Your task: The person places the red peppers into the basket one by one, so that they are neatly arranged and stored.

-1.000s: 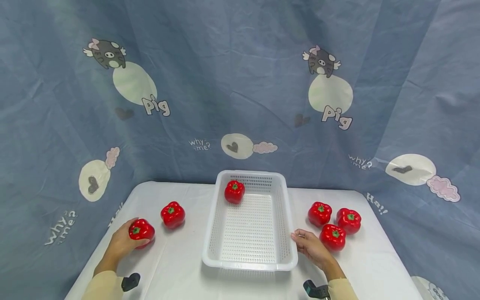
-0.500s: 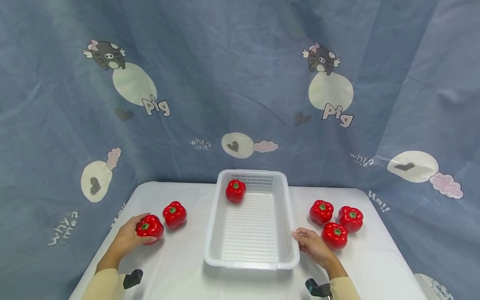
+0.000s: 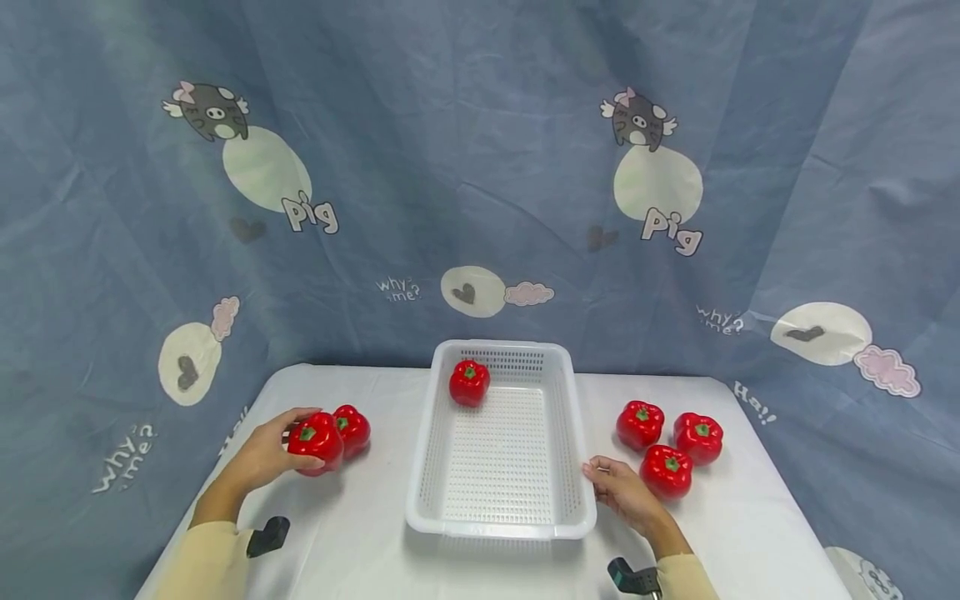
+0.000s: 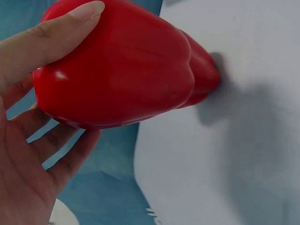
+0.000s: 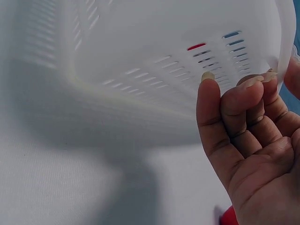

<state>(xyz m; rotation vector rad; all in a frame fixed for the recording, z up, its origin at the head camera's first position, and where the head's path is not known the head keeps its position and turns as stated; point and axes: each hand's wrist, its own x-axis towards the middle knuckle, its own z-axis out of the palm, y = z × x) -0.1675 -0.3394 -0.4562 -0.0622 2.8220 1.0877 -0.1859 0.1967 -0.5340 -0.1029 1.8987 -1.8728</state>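
My left hand grips a red bell pepper from its left side, thumb in front and fingers behind. In the left wrist view this bell pepper is above the table, with shadows on the white surface. Another red bell pepper stands just behind it, partly covered. A white plastic basket sits mid-table with one red bell pepper in its far left corner. At the basket's right side, my right hand holds the rim; in the right wrist view its fingers curl against the slotted wall.
Right of the basket, red bell peppers stand close together, the nearest beside my right hand. A blue printed curtain hangs behind the white table.
My left hand has lifted its bell pepper and carried it right and away from me, toward the other pepper on the left. My right hand has stayed at the basket rim.
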